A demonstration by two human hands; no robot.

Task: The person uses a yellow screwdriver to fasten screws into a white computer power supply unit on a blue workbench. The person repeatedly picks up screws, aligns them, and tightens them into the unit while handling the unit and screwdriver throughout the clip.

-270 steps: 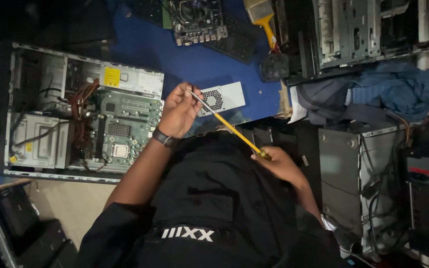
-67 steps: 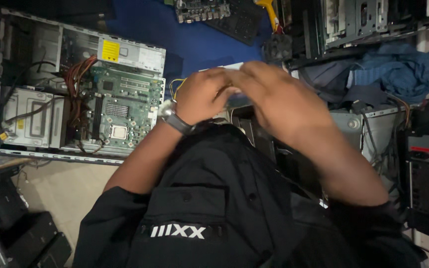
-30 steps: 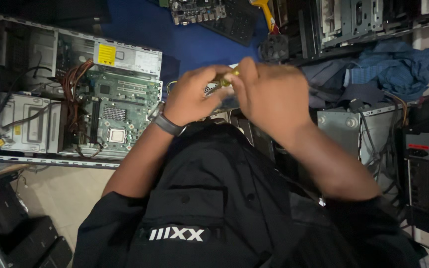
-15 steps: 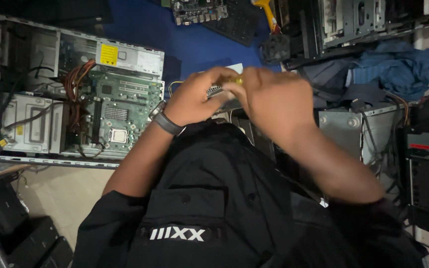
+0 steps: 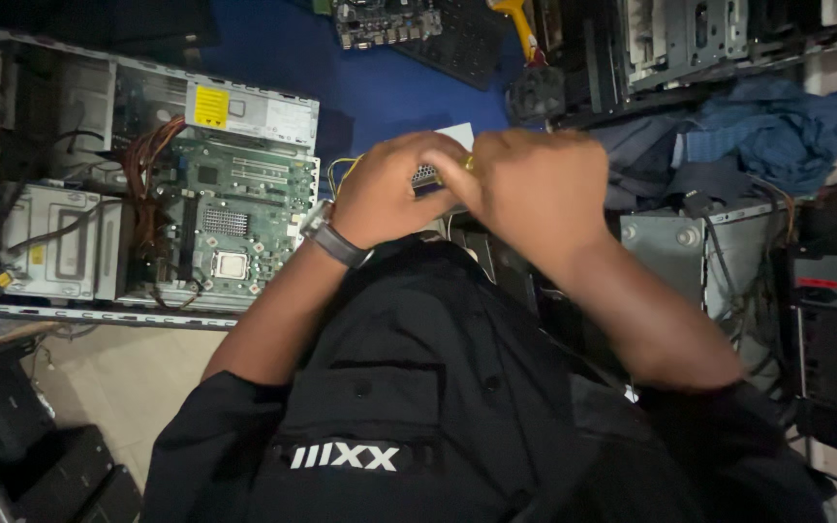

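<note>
Quick update from my end of the feed. My left hand (image 5: 394, 189) and right hand (image 5: 535, 189) are bunched together over the small silver metal box with the round vent grille (image 5: 425, 176), which sits on the blue mat (image 5: 380, 77) just right of the open grey desktop computer case (image 5: 147, 184). Half a second back the hands were in nearly the same spot, so not much shifted there. The bigger difference is against 9 seconds ago: then the long yellow-handled screwdriver (image 5: 468, 162) stretched out between 2 well-separated hands; now only a sliver of yellow peeks out between the knuckles, and the box is almost fully covered.

Fingers: both sets are curled in tight. The left ones look wrapped around the grille end of the box, and the right ones seem closed around the screwdriver handle, though the back of the hand hides the actual grip, so I can't swear to it.

My read is that the work has gone from lining up the tool to close-in fiddling on the box itself. The green motherboard (image 5: 234, 223) inside the case sits untouched, and the wristwatch (image 5: 333, 237) on my left wrist rests against the black shirt.
</note>
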